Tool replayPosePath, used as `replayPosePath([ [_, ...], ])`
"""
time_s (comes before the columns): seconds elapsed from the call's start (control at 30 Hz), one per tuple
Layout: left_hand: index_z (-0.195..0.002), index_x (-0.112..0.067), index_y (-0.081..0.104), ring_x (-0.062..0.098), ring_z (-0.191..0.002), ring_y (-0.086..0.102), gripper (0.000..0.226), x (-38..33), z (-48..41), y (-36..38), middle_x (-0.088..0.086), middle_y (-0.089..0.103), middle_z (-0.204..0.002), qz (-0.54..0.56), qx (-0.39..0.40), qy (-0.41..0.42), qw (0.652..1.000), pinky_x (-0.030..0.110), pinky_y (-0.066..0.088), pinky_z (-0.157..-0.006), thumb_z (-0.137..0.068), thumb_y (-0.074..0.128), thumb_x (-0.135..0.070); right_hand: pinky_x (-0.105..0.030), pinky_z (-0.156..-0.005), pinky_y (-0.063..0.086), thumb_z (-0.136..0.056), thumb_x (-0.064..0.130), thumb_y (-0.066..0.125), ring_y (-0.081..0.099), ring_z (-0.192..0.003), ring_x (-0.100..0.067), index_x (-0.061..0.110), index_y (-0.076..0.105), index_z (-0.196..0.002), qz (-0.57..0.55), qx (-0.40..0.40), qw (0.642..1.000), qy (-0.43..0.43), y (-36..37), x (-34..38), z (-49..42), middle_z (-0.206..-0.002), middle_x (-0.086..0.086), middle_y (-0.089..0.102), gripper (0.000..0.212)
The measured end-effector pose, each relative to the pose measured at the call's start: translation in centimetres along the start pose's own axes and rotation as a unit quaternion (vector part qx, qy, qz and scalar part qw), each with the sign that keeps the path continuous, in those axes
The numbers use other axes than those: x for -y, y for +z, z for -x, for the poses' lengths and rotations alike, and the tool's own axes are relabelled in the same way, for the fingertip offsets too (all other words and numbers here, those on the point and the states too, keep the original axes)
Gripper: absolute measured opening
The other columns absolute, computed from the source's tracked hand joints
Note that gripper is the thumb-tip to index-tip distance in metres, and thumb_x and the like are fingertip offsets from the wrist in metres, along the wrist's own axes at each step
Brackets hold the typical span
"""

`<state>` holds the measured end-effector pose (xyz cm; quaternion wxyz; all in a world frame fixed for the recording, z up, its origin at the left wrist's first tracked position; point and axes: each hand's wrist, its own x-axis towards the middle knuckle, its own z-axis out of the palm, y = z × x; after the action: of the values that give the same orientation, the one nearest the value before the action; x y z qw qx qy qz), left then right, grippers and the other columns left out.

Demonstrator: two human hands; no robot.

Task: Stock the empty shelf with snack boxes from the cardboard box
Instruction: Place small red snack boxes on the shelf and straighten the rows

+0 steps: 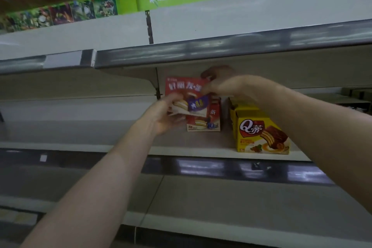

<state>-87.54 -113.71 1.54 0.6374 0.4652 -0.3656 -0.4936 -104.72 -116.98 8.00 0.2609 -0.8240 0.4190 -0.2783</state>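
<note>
Over the pale shelf (80,133), left hand (161,115) and right hand (223,84) each grip 1 red snack box (185,90).

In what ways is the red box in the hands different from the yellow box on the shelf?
The red box is held up by the left hand and right hand; the yellow box stands on the shelf. The red box is tilted; the yellow box sits upright. Both are snack boxes picturing cakes.
</note>
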Motion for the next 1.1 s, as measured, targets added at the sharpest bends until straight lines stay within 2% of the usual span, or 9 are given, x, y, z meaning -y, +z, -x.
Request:
replayPosePath([
  [0.1, -0.096, -0.014, 0.061, 0.022, -0.084, 0.063, 0.012, 1.4, -0.8, -1.4, 0.007, 0.068, -0.088, -0.140, 0.019, -0.047, 0.989, 0.043, 0.050, -0.082, -0.085, 0.066, -0.014, -0.029, -0.082, 0.048, -0.084, 0.020, 0.072, 0.057, -0.109, -0.020, 0.017, 0.045, -0.139, 0.090, 0.027, 0.996, -0.006, 1.0, -0.9, -0.6, -0.134, -0.004, 0.054, 0.061],
  [0.23, -0.114, -0.014, 0.060, 0.022, -0.102, 0.061, 0.042, 2.6, -2.3, -2.4, 0.006, 0.070, -0.105, -0.260, 0.019, -0.053, 0.964, 0.043, 0.045, -0.095, -0.077, 0.078, -0.020, -0.028, -0.090, 0.043, -0.085, 0.015, 0.070, 0.047, -0.121, -0.020, 0.018, 0.037, -0.146, 0.171, 0.076, 0.982, 0.030, 2.1, -1.9, -1.7, -0.142, -0.004, 0.043, 0.069],
  [0.3, -0.111, -0.016, 0.060, 0.021, -0.104, 0.062, 0.040, 2.7, -2.9, -2.5, 0.006, 0.070, -0.107, -0.314, 0.034, -0.042, 0.948, 0.040, 0.045, -0.100, -0.077, 0.079, -0.024, -0.028, -0.094, 0.042, -0.087, 0.014, 0.067, 0.044, -0.125, -0.021, 0.017, 0.033, -0.147, 0.219, 0.082, 0.972, 0.027, 2.3, -1.9, -1.9, -0.144, -0.004, 0.040, 0.069],
  [0.4, -0.111, -0.018, 0.061, 0.019, -0.103, 0.063, 0.041, 3.1, -3.8, -2.7, 0.005, 0.069, -0.110, -0.387, 0.051, -0.031, 0.920, 0.035, 0.048, -0.098, -0.075, 0.081, -0.023, -0.029, -0.094, 0.045, -0.090, 0.012, 0.061, 0.047, -0.122, -0.022, 0.015, 0.034, -0.147, 0.279, 0.093, 0.955, 0.028, 3.0, -2.3, -2.3, -0.142, -0.005, 0.043, 0.062],
  [0.5, -0.113, -0.020, 0.061, 0.019, -0.105, 0.062, 0.043, 3.2, -4.5, -2.8, 0.003, 0.068, -0.112, -0.454, 0.059, -0.031, 0.888, 0.039, 0.047, -0.102, -0.075, 0.080, -0.015, -0.030, -0.094, 0.046, -0.092, 0.012, 0.058, 0.049, -0.121, -0.022, 0.015, 0.038, -0.144, 0.309, 0.085, 0.947, 0.032, 3.6, -3.0, -2.7, -0.142, -0.006, 0.045, 0.055],
  [0.63, -0.119, -0.017, 0.057, 0.021, -0.109, 0.060, 0.048, 3.1, -4.7, -2.0, 0.007, 0.064, -0.119, -0.495, 0.092, -0.007, 0.864, 0.035, 0.048, -0.101, -0.077, 0.077, -0.004, -0.032, -0.100, 0.045, -0.089, 0.016, 0.064, 0.047, -0.124, -0.023, 0.014, 0.037, -0.144, 0.331, 0.067, 0.941, 0.034, 3.9, -3.2, -2.9, -0.143, -0.005, 0.043, 0.061],
  [0.83, -0.126, -0.015, 0.055, 0.017, -0.107, 0.058, 0.054, 3.2, -5.0, -0.8, 0.004, 0.062, -0.118, -0.536, 0.109, 0.006, 0.837, 0.028, 0.046, -0.098, -0.078, 0.078, -0.008, -0.034, -0.098, 0.047, -0.090, 0.018, 0.063, 0.049, -0.122, -0.025, 0.013, 0.037, -0.144, 0.376, 0.050, 0.924, 0.050, 4.3, -3.3, -2.9, -0.141, -0.010, 0.042, 0.060],
  [1.0, -0.122, -0.018, 0.053, 0.012, -0.099, 0.056, 0.057, 3.4, -5.2, -0.9, -0.003, 0.059, -0.108, -0.525, 0.096, 0.021, 0.845, 0.024, 0.045, -0.090, -0.073, 0.081, -0.006, -0.036, -0.097, 0.046, -0.089, 0.021, 0.065, 0.049, -0.122, -0.028, 0.016, 0.033, -0.146, 0.413, 0.039, 0.908, 0.050, 4.8, -3.1, -2.8, -0.140, -0.011, 0.041, 0.066],
  [1.1, -0.134, -0.013, 0.042, 0.015, -0.105, 0.059, 0.085, 3.9, -5.4, -1.0, 0.000, 0.061, -0.115, -0.502, 0.077, 0.048, 0.860, 0.029, 0.050, -0.093, -0.062, 0.086, -0.001, -0.040, -0.099, 0.045, -0.088, 0.021, 0.067, 0.046, -0.125, -0.031, 0.018, 0.028, -0.148, 0.453, 0.025, 0.890, 0.040, 5.9, -3.4, -2.7, -0.142, -0.011, 0.037, 0.072],
])
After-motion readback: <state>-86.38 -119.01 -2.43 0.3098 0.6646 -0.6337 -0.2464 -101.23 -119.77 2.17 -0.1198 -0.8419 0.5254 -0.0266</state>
